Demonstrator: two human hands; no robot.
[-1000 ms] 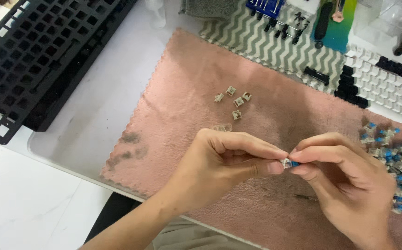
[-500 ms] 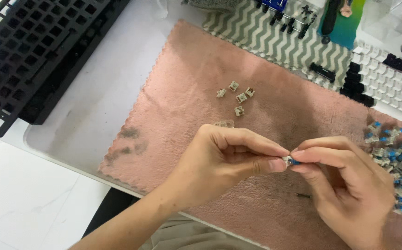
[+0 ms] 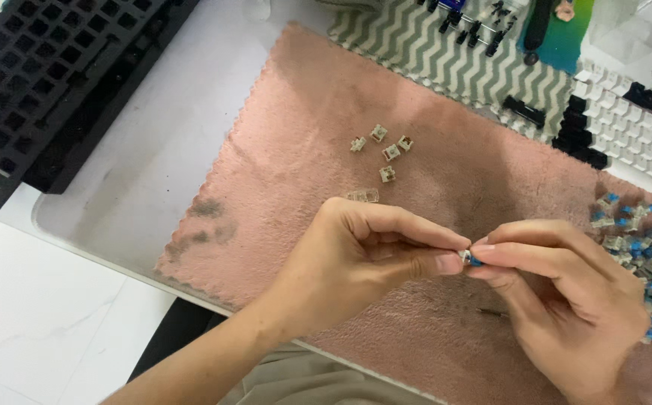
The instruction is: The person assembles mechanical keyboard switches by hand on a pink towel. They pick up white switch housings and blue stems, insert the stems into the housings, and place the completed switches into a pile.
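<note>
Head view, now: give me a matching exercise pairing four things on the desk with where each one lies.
Things:
1. black keyboard frame
2. blue switch pile
3. white keycaps
4. small blue switch

Places:
A. pinched between the fingertips of both hands
B. far right edge of the pink cloth
C. upper left, off the cloth
D. upper right, beyond the cloth

Pairs: 1-C, 2-B, 3-D, 4-A

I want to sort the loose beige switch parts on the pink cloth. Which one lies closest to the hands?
The clear, pale piece just above the left hand. It lies alone, below the cluster of five beige ones.
</note>
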